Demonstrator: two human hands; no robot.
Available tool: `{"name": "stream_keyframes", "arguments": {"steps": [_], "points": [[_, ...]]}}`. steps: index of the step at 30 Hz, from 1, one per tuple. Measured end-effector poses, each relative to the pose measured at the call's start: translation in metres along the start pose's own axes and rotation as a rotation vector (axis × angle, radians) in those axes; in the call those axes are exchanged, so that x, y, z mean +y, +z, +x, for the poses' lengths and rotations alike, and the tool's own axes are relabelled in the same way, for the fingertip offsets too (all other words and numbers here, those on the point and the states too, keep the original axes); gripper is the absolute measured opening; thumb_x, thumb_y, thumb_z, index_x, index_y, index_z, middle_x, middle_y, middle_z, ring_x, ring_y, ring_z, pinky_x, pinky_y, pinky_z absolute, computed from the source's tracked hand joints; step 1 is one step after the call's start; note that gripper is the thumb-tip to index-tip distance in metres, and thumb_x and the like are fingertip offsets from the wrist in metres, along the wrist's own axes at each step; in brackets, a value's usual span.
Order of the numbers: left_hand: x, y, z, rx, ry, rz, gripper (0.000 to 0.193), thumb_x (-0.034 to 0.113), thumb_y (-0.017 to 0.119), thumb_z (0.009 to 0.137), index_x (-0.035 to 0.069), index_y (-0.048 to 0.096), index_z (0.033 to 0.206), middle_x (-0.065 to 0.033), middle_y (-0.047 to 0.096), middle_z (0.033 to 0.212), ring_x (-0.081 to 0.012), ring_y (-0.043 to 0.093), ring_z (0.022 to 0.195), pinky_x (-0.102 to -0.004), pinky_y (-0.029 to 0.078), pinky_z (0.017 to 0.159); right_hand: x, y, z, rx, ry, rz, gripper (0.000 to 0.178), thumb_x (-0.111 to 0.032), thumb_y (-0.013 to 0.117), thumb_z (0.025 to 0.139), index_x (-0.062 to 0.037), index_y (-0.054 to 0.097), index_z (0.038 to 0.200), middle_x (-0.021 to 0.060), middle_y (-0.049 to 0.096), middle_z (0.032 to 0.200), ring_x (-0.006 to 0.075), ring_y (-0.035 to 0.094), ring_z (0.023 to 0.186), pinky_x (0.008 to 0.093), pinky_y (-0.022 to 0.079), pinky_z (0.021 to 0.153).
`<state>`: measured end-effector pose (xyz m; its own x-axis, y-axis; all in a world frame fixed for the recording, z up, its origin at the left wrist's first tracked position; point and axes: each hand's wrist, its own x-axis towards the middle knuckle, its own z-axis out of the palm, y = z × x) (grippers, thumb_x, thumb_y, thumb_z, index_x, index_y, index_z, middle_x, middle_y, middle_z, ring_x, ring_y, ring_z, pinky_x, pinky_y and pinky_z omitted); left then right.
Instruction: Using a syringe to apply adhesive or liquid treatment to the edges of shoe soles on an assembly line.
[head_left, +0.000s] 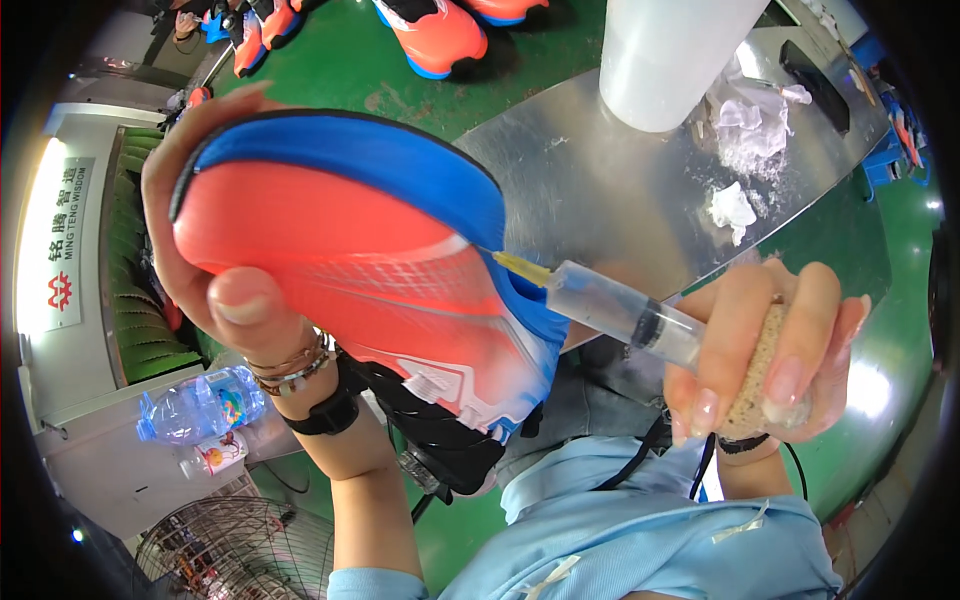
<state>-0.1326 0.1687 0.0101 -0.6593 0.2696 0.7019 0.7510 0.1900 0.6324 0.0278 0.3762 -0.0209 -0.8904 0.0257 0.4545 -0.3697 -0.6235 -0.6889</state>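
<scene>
My left hand (235,300) is closed round the toe end of an orange and blue sports shoe (350,250), thumb on the orange upper. The shoe is tilted on its side, its blue sole edge uppermost and its black collar toward me. In my right hand (735,345) is a clear syringe (600,303) with a yellow tip (522,268). That tip is at the seam between upper and blue sole; whether it touches I cannot tell. The same hand also grips a tan, speckled, sponge-like block (757,385) under its fingers.
Beyond the shoe is a metal table (550,190) bearing a tall white container (665,70), crumpled white scraps (750,130) and a black phone-like slab (815,85). More orange shoes (440,40) lie farther off. Plastic bottles (205,405) and a wire-caged fan (235,550) are at left.
</scene>
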Motion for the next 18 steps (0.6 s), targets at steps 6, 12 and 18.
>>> {"name": "stream_keyframes", "arguments": {"steps": [6,12,18], "points": [[-0.012,0.005,-0.001,0.1,-0.022,0.096,0.083,0.069,0.043,0.074,-0.007,0.049,0.105,-0.0147,0.055,0.101,-0.0201,0.056,0.09,-0.032,0.046,0.079,0.023,0.005,-0.015,0.242,0.142,0.041,0.046,-0.037,0.019,0.095,-0.0035,0.048,0.083,0.0202,0.05,0.068,0.0249,0.052,0.049,0.0337,0.049,0.051],[-0.061,-0.04,-0.02,0.294,-0.219,0.163,0.043,0.049,0.038,0.088,0.008,0.045,0.076,0.0021,0.04,0.075,-0.0096,0.039,0.071,-0.0259,0.038,0.073,0.028,0.004,-0.031,0.321,0.262,0.084,0.049,-0.037,0.026,0.094,0.0022,0.053,0.083,0.0202,0.055,0.075,0.0248,0.055,0.062,0.0326,0.047,0.059],[-0.046,-0.046,-0.07,0.245,-0.456,0.31,0.037,0.041,0.037,0.09,0.007,0.045,0.078,0.0013,0.041,0.075,-0.0104,0.041,0.072,-0.0263,0.039,0.074,0.027,-0.003,-0.051,0.332,0.38,0.081,0.049,-0.036,0.034,0.093,0.0061,0.059,0.085,0.0194,0.059,0.08,0.0245,0.058,0.073,0.0312,0.045,0.068]]}}
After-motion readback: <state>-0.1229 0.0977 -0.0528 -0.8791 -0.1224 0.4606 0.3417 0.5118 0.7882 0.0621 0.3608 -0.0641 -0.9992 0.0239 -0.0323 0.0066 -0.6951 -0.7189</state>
